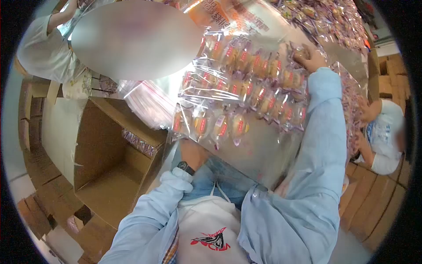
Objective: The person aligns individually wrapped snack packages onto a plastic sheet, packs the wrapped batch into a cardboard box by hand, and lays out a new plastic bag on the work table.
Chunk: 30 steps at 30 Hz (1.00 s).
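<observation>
Rows of individually wrapped snack cakes [239, 125], in clear and purple wrappers with red labels, lie on the work surface in front of me. Some lie under or in a shiny clear plastic bag [250, 149] whose near edge hangs toward my lap. At the far right end of the rows, my right hand [311, 60] has its fingers curled on a wrapped snack cake [300, 53]. My left hand [192, 153], below a dark wristwatch [186, 167], is at the near left edge of the bag; its fingers are hidden behind the plastic and packets.
An open cardboard box [110, 149] stands at my left. A stack of clear bags [151, 103] lies beside the rows. Piles of wrapped snacks [329, 22] cover the far right. One co-worker [382, 136] works at right, another person [48, 53] at upper left. Cartons [373, 202] stand around.
</observation>
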Available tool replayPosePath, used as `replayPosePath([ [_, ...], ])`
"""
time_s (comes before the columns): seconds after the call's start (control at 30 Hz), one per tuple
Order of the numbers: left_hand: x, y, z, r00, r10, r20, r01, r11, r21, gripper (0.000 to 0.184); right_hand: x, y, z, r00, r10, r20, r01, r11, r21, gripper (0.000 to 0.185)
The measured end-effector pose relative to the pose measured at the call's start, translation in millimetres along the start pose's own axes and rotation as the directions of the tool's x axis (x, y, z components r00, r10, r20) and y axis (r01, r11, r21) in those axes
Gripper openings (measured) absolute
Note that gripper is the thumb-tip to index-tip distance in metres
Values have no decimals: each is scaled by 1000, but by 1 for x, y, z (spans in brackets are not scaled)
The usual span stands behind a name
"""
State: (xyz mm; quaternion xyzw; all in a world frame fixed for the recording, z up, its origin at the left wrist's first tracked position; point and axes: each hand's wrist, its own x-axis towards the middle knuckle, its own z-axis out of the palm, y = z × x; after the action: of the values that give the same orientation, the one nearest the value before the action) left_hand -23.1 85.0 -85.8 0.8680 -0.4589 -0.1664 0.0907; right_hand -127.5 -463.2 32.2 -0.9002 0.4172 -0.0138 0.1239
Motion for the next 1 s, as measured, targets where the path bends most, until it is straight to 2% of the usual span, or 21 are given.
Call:
replayPosePath([
  [0.1, -10, -17, 24, 988, 99, -119, -104, 994, -37, 36, 23, 16, -30, 993, -64, -98, 65, 998, 14, 83],
  [0.13, -9, -14, 21, 978, 110, -177, -126, 989, -79, 39, 33, 30, -38, 985, 3, -175, 25, 988, 154, 85],
  [0.2, -5, -7, 5, 988, 1, 157, 35, 974, -224, 59, 52, 59, -51, 940, 165, -299, -24, 905, 424, 88],
  [0.23, -2, -2, -6, 946, -47, 321, 136, 956, -261, 74, 56, 72, -38, 958, 161, -236, -32, 881, 472, 90],
  [0.27, -1, 2, -5, 928, -56, 368, 165, 948, -271, 73, 56, 81, -14, 972, 151, -177, -39, 854, 518, 92],
  [0.3, -1, 4, -2, 920, -59, 388, 176, 946, -272, 72, 49, 68, -8, 965, 156, -209, -117, 975, 187, 95],
  [0.33, -1, 8, 4, 918, -54, 392, 172, 946, -273, 71, 42, 53, -1, 957, 161, -241, -204, 965, -164, 97],
  [0.37, -2, 11, 8, 920, -51, 390, 167, 948, -271, 70, 25, 11, 3, 910, 204, -361, -308, 916, -258, 99],
  [0.4, -3, 13, 12, 921, -49, 387, 166, 947, -275, 69, 35, 21, 24, 869, 47, -493, -157, 970, -184, 94],
  [0.43, -4, 15, 15, 920, -52, 388, 170, 946, -276, 68, 21, -4, 22, 886, 18, -463, -145, 960, -241, 87],
  [0.5, -4, 15, 18, 919, -66, 388, 184, 943, -277, 66, 14, -20, 19, 870, -45, -491, -66, 976, -207, 80],
  [0.6, -3, 16, 24, 919, -79, 387, 198, 940, -279, 63, 45, 15, 8, 843, -63, -535, 71, 997, -6, 83],
  [0.7, 3, 20, 29, 919, -89, 385, 210, 935, -285, 61, 108, 65, -18, 709, -74, -701, 259, 952, 162, 86],
  [0.77, 3, 22, 30, 916, -95, 390, 220, 931, -291, 59, 141, 77, -54, 901, 34, -432, 157, 904, 398, 83],
  [0.8, 3, 23, 30, 913, -99, 396, 227, 930, -290, 58, 145, 77, -55, 935, 86, -345, 66, 912, 406, 83],
  [0.83, 3, 25, 31, 913, -98, 396, 224, 932, -286, 57, 149, 78, -57, 958, 137, -254, -25, 917, 398, 82],
  [0.9, 4, 28, 32, 910, -97, 403, 227, 930, -290, 55, 155, 62, -41, 933, 249, -259, -204, 961, 188, 83],
  [1.0, 4, 32, 34, 908, -105, 406, 237, 926, -292, 53, 171, 66, -23, 958, 203, -201, -100, 897, 430, 96],
])
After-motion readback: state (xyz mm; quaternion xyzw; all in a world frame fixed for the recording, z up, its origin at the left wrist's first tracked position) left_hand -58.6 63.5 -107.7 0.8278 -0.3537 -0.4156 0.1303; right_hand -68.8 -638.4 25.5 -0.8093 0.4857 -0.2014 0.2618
